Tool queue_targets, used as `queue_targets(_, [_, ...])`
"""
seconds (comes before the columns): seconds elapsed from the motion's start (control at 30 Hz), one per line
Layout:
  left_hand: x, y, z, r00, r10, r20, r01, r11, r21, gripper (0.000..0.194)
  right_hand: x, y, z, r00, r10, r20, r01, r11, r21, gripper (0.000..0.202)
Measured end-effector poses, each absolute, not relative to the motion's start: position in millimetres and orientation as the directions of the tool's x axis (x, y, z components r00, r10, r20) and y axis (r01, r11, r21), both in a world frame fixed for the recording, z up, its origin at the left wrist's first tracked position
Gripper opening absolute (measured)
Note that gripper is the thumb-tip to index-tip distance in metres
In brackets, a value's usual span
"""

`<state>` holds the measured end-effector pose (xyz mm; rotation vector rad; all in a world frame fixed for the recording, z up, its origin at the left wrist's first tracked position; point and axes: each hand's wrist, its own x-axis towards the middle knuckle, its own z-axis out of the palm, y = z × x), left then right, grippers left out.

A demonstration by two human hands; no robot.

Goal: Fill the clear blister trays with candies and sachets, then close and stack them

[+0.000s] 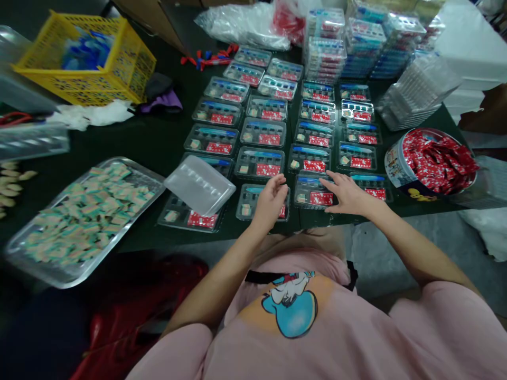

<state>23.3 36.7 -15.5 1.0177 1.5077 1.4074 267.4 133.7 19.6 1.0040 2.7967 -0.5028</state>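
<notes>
Rows of clear plastic trays [263, 132] lie on the dark table, each with a blue item, a pale striped piece and a red dotted packet. My left hand [272, 199] is over the right part of a front tray [246, 203], its fingers curled loosely with nothing seen between them. With fingers spread, my right hand [344, 194] rests at the right edge of the neighbouring front tray [311, 196]. An empty tray [200, 186] lies tilted across filled ones, left of my left hand.
A metal tray of striped pieces [89, 216] is at the left, below a yellow basket [119, 68]. At the right stand a tub of red packets [435, 163] and stacked empty trays [420, 89]. Filled trays are stacked [327, 47] at the back.
</notes>
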Motion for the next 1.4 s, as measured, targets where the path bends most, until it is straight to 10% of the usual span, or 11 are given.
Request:
queue_targets(0.2, [34,38,-14,-0.066,0.993,0.1,0.769,-0.013,0.639,0.046,256,135,15,-0.763,0.596,-0.249,0.642,0.744,-0.186,0.089])
queue_targets(0.57, [42,29,-12,0.058,0.994,0.09,0.91,-0.09,0.405,0.032,260,131,2,-0.782,0.567,-0.26,0.615,0.768,-0.176,0.081])
queue_targets(0.77, [-24,-18,11,-0.466,0.766,0.442,0.603,-0.091,0.792,0.039,230,131,20,-0.847,0.529,-0.06,0.519,0.796,-0.309,0.08])
queue_targets(0.93, [-98,-42,-14,-0.927,0.334,0.171,0.118,-0.172,0.978,0.042,114,104,37,-0.88,0.471,0.064,0.383,0.782,-0.491,0.075])
queue_targets(1.13, [-139,-29,-21,-0.872,0.337,-0.354,-0.439,-0.221,0.871,0.022,-23,57,37,-0.827,0.543,-0.146,0.55,0.725,-0.415,0.11])
queue_targets(1.4, [-145,-29,-5,-0.751,0.415,-0.514,-0.626,-0.2,0.754,0.019,-50,50,20,-0.758,0.623,-0.192,0.647,0.683,-0.338,0.111])
